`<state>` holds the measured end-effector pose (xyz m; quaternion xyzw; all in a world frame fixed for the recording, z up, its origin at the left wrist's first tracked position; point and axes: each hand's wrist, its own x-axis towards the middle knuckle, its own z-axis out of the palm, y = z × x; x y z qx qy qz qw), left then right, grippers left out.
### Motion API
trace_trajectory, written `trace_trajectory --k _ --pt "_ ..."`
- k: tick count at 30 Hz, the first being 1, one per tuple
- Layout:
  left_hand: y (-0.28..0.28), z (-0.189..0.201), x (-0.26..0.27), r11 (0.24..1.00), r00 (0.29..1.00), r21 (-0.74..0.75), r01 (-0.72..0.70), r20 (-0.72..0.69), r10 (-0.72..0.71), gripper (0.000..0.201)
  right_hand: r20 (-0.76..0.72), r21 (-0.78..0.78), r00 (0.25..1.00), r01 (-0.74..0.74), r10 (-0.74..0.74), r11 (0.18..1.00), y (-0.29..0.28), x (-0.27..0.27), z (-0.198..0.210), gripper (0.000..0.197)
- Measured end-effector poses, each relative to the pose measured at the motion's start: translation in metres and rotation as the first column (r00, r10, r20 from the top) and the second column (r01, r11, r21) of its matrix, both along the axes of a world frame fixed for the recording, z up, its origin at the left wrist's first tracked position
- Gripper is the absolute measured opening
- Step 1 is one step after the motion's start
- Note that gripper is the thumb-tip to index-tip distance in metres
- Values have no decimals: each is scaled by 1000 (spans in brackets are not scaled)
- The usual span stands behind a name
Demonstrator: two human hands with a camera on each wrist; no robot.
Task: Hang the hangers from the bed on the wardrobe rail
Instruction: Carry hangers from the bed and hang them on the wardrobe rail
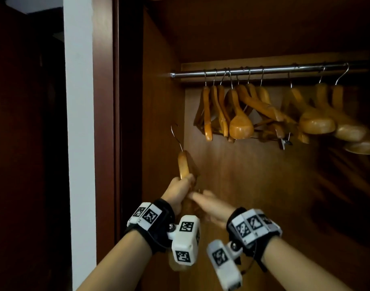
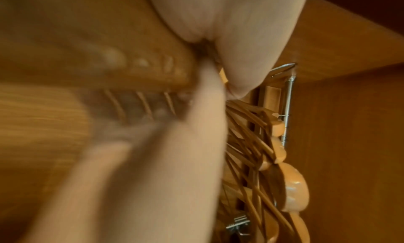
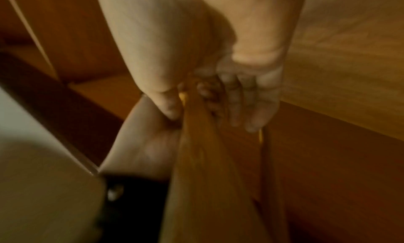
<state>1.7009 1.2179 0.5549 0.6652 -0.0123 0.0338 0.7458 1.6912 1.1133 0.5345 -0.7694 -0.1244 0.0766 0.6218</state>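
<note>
A wooden hanger (image 1: pixel 183 162) with a metal hook stands upright below the left end of the chrome wardrobe rail (image 1: pixel 253 70). My left hand (image 1: pixel 180 190) grips its wooden body in a fist. My right hand (image 1: pixel 203 199) reaches in from the right and meets the hanger just below the left hand. In the right wrist view the hanger (image 3: pixel 201 151) passes between the right thumb (image 3: pixel 170 106) and fingers (image 3: pixel 240 108), which pinch it, beside the left hand (image 3: pixel 144 143). Several wooden hangers (image 1: pixel 240 114) hang on the rail.
The wardrobe's left side wall (image 1: pixel 159 101) is close beside the held hanger. The rail's left end has a short bare stretch before the first hung hanger. A clip hanger (image 1: pixel 284 141) hangs among the others. A white wall strip (image 1: pixel 79 122) borders the wardrobe frame.
</note>
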Motion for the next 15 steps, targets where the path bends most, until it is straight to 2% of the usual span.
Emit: trace_trajectory --k 3,5,8,10,12,15 --pt "2 9 4 1000 999 -2 -24 28 24 12 26 -32 1000 -10 10 999 12 -1 -7 33" --pt "6 11 8 999 998 16 -45 34 45 17 2 -4 1000 13 -13 1000 14 -2 -3 36" --pt "10 17 10 998 997 32 -56 54 54 14 50 22 999 6 -7 1000 17 -3 5 16" --pt "12 25 8 998 996 36 -48 79 45 20 104 41 994 16 -20 999 20 -3 13 16" --pt "14 34 4 999 995 40 -28 96 24 24 127 49 991 47 -53 998 25 -1 21 30" --pt "18 45 -3 997 993 75 -8 122 -1 21 143 70 984 94 -103 993 27 12 30 67"
